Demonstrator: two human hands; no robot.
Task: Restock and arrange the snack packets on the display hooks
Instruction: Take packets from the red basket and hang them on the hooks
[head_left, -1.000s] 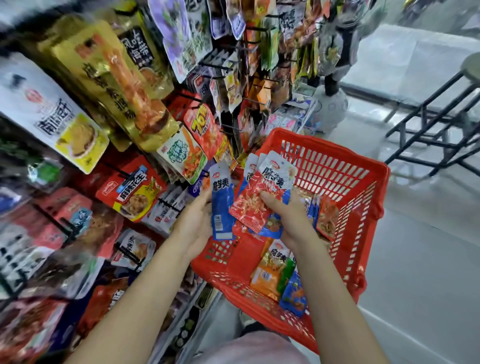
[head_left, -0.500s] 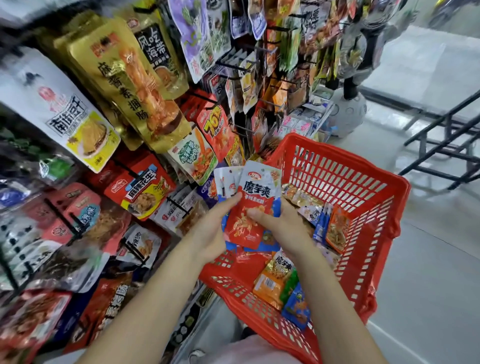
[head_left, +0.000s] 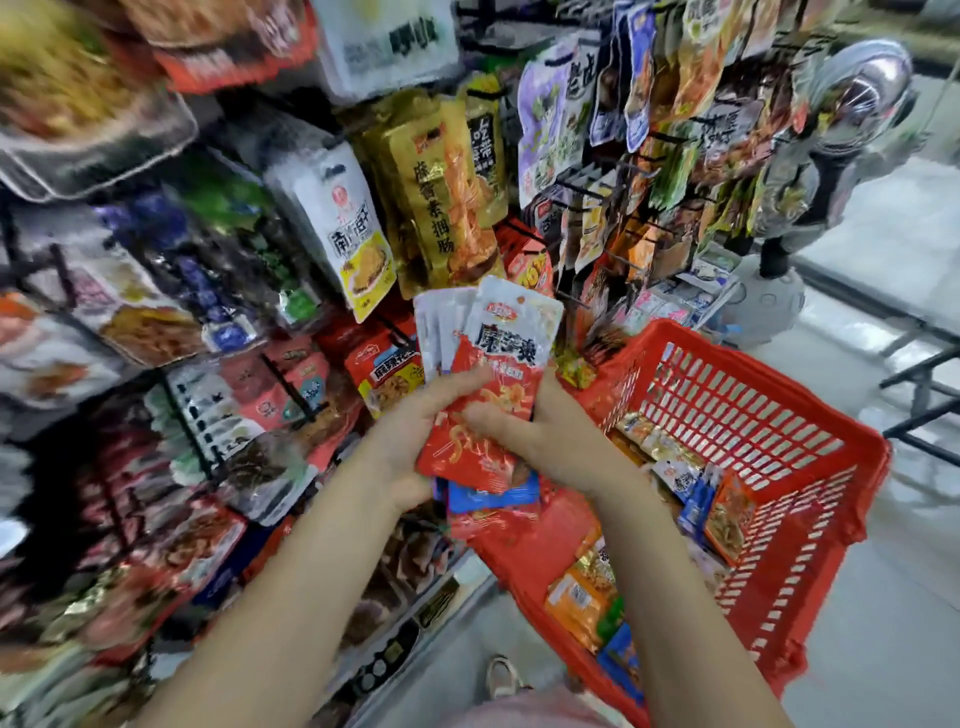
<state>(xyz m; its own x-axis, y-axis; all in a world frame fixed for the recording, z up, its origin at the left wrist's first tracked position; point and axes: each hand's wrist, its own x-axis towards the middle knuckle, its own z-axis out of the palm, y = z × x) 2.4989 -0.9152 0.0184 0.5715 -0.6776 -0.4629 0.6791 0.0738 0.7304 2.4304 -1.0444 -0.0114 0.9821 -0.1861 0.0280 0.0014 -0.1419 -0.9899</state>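
Packet stack held upright below the display hooks, hang-end pointing up toward them

Both hands grip one fanned stack of snack packets (head_left: 488, 384) just left of the red basket (head_left: 748, 415): the left hand (head_left: 410, 447) curls round its left edge and back, the right hand (head_left: 524, 431) pinches the front packet from the right. The stack's long axis runs near vertical, top edge nearest the display hooks (head_left: 582, 187) above it and slightly right. The right hand sits nearer those hooks; which hook is free cannot be told
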